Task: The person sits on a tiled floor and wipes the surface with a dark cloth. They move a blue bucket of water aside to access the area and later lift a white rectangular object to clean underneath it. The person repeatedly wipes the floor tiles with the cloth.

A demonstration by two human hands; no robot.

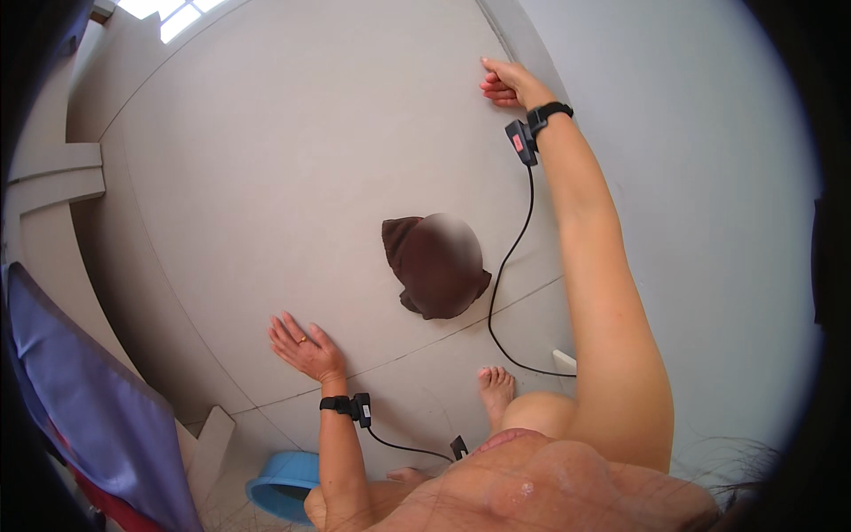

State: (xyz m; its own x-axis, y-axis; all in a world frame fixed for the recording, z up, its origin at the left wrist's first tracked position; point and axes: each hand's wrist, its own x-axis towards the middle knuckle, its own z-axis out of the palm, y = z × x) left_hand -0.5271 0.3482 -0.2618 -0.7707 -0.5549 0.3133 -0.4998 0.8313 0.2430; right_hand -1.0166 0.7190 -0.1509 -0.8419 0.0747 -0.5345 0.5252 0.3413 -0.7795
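A crumpled dark brown cloth (401, 243) lies on the pale tiled floor, and a blurred patch covers much of it. My left hand (302, 349) is spread at the lower left of the cloth, a ring on one finger, holding nothing. At the upper right, near the foot of the wall, my right hand (503, 83) has its fingers curled and its thumb out; whether something small is inside cannot be told. Each wrist bears a black strap with a small cabled device.
A blue plastic basin (282, 475) stands at the lower left, partly behind my left arm. Purple satiny fabric (86, 399) hangs over pale furniture on the left. A pale wall (718, 266) runs along the right. My bare foot (496, 392) rests on the floor, near a black cable.
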